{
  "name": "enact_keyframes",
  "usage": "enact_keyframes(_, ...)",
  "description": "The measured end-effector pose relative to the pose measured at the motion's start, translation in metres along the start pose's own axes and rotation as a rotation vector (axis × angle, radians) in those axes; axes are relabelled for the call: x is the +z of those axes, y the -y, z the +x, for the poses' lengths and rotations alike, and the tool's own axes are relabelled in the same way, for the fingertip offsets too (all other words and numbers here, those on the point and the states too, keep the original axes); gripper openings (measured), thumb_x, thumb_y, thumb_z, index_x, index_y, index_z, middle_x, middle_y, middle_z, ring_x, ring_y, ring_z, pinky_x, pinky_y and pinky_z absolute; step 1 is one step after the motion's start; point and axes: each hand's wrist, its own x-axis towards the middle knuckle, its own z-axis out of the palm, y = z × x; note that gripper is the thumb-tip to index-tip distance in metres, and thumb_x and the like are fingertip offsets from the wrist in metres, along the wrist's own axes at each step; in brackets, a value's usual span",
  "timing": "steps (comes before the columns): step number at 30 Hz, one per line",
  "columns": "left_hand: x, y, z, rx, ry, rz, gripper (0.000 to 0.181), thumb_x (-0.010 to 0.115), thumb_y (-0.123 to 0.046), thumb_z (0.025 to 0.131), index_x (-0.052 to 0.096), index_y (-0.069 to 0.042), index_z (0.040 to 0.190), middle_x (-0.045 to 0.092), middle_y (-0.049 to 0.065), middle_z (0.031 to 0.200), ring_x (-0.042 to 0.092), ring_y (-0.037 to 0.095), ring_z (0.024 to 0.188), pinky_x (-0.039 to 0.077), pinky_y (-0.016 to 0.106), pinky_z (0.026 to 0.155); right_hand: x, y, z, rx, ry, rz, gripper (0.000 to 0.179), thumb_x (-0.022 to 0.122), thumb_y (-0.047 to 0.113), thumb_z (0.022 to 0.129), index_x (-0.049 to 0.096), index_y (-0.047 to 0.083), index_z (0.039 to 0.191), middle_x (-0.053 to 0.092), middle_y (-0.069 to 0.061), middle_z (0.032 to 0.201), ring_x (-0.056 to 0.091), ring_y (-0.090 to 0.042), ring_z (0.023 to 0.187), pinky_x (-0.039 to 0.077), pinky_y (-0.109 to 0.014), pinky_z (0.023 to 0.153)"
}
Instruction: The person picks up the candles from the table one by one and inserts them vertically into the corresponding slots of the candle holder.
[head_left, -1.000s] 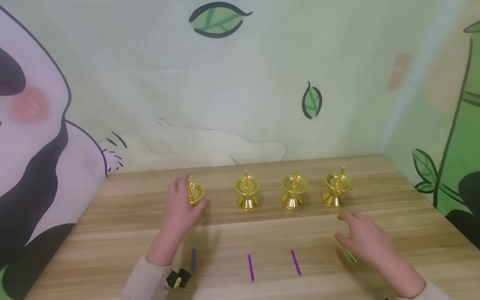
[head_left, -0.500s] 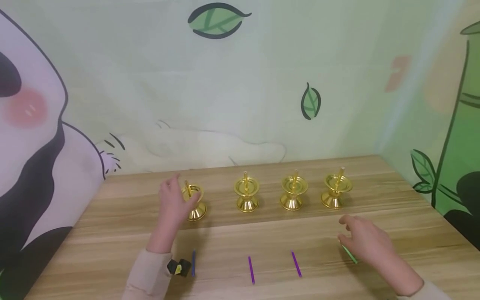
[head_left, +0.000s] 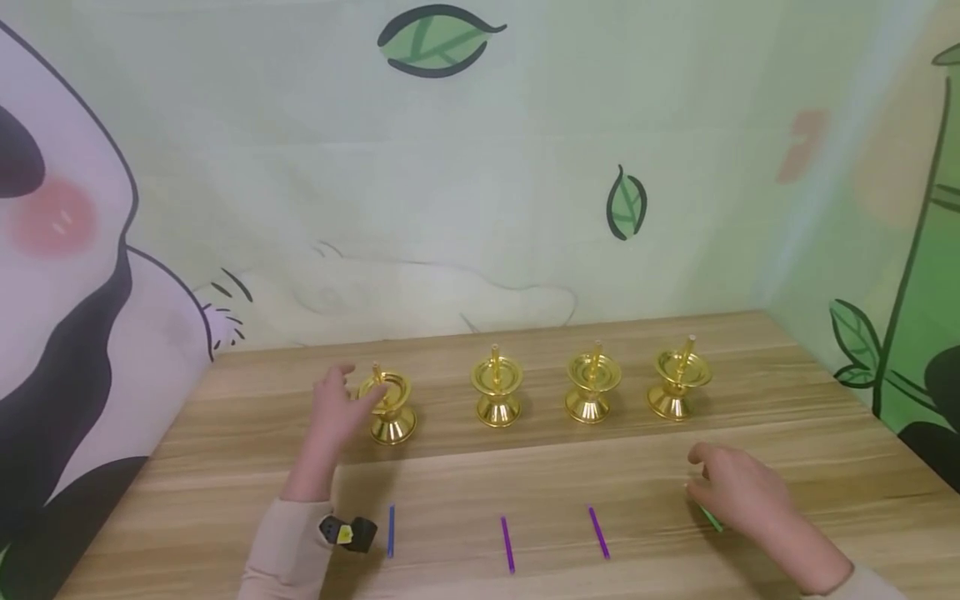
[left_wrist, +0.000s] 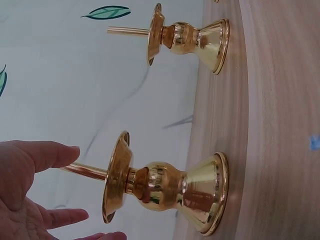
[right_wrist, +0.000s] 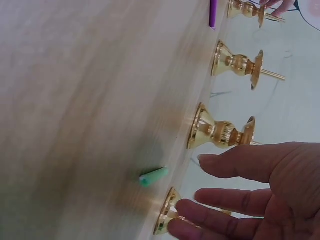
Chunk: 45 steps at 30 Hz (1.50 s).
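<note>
My left hand (head_left: 336, 412) is beside the leftmost gold candle holder (head_left: 393, 427), fingers spread and the thumb in front of its dish. In the left wrist view nothing is gripped; the thumb tip lies close to the holder's upright rod (left_wrist: 90, 171), and touch is unclear. Over a short green stick (head_left: 711, 520) hovers my right hand (head_left: 742, 487), its fingers loosely bent. The right wrist view has that green stick (right_wrist: 153, 176) on the table, apart from the fingers. A blue stick (head_left: 391, 532) and two purple sticks, left (head_left: 507, 545) and right (head_left: 598, 533), lie between the hands.
Three more gold holders stand upright in a row: one left of centre (head_left: 498, 409), one in the middle (head_left: 588, 407), one at right (head_left: 671, 403). Behind the wooden table (head_left: 450, 479) rises a wall (head_left: 337, 167) printed with leaves and a panda.
My left hand has drawn back leftward and down from the leftmost holder, baring more of its dish and base. The right hand has shifted slightly downward over the green stick.
</note>
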Motion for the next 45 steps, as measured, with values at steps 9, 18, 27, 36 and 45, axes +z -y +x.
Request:
enact_keyframes(9,-0.001,0.008,0.004,-0.073,0.060,-0.150,0.068,0.055,-0.028,0.095,0.023,0.007,0.144,0.024,0.036,0.146,0.035,0.049,0.129,0.036,0.057,0.107,0.004,-0.004,-0.002,0.008,-0.030,0.016,0.028,0.068,0.017,0.077,0.065,0.000,0.099,0.066,-0.007,0.081,0.062,-0.024,0.072,0.050,-0.043,0.055)
enact_keyframes(18,-0.004,0.015,0.009,-0.150,0.112,-0.323,0.064,0.051,-0.024,0.097,0.020,0.005,0.146,0.029,0.032,0.146,0.044,0.042,0.124,0.042,0.046,0.106,0.009,-0.009,0.000,0.014,0.023,0.050,0.028,0.070,0.019,0.078,0.064,-0.002,0.096,0.068,-0.010,0.082,0.062,-0.022,0.071,0.051,-0.041,0.057)
enact_keyframes(27,-0.007,0.018,0.010,-0.161,0.151,-0.371,0.058,0.049,-0.012,0.096,0.023,0.010,0.144,0.031,0.033,0.145,0.052,0.036,0.118,0.042,0.043,0.107,0.011,-0.011,-0.002,0.037,0.071,0.086,0.027,0.071,0.013,0.073,0.062,-0.002,0.094,0.063,-0.005,0.076,0.054,-0.016,0.062,0.045,-0.030,0.051)
enact_keyframes(36,-0.006,0.021,0.013,-0.138,0.163,-0.412,0.054,0.047,-0.001,0.094,0.025,0.014,0.141,0.033,0.035,0.142,0.055,0.028,0.111,0.051,0.028,0.096,0.011,-0.012,-0.002,0.056,0.081,0.121,0.019,0.068,0.007,0.075,0.059,-0.003,0.089,0.057,-0.003,0.069,0.051,-0.016,0.057,0.042,-0.029,0.049)
enact_keyframes(45,-0.005,0.027,0.013,-0.130,0.163,-0.423,0.051,0.048,-0.003,0.095,0.030,0.013,0.139,0.039,0.033,0.139,0.057,0.006,0.089,0.049,0.033,0.100,0.012,-0.014,0.000,0.055,0.101,0.118,0.022,0.069,0.002,0.069,0.058,-0.002,0.087,0.057,-0.005,0.072,0.051,-0.019,0.062,0.044,-0.031,0.051)
